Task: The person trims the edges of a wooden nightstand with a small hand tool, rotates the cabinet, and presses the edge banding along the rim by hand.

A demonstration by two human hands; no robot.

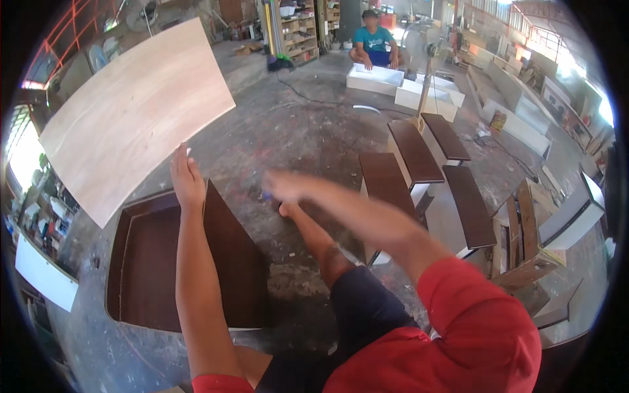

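A large pale plywood panel [141,108] stands tilted in the air at the upper left. My left hand [188,180] grips its lower edge, fingertips against the board. Below it a dark brown open box, a cabinet or drawer carcass [236,262], rests on the floor, with my left forearm crossing over it. My right hand [285,187] is out over the floor to the right of the box, near my foot. Motion smears its fingers, so whether it holds anything cannot be made out.
Dark-topped white drawers [416,152] stand at the right, beside a wooden crate [524,229]. Farther back a person in a teal shirt [373,40] squats behind white boxes [375,77]. A cord [304,97] trails over the floor. A fan [419,46] stands near the person.
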